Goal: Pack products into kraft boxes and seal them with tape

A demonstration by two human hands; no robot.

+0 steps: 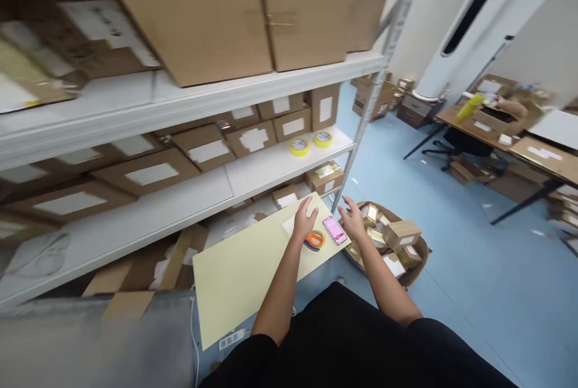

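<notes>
Near the middle of the frame, a person in black sleeves reaches both forearms out over a pale yellow tabletop (239, 273); the left hand (304, 217) is spread, thumb well apart from the raised fingers; the right hand (353, 219) is spread too, fingers loosely curved toward the other hand; a gap lies between the two. In that gap, just right of centre, a phone (335, 229) with a pink screen lies flat near the tabletop's right end; just left of it, below the left hand in the frame, sits a rounded orange-and-dark item (315, 240), too small for me to name surely; a white sheet (288, 226) shows just left of the left hand. Beyond the right hand, right of centre, a big open carton (422, 255) on the blue floor (460, 316) is filled with small boxes (403, 233); from where I stand, the shelving (280, 174) runs across the left and middle of the frame, two yellow tape rolls (299, 146) side by side on its middle level, labelled brown boxes (151, 172) behind and leftward; large cartons (217, 14) fill the top; at the right edge, a cluttered desk (451, 114) stands well apart; a white power strip (232, 338) lies at lower centre-left.
</notes>
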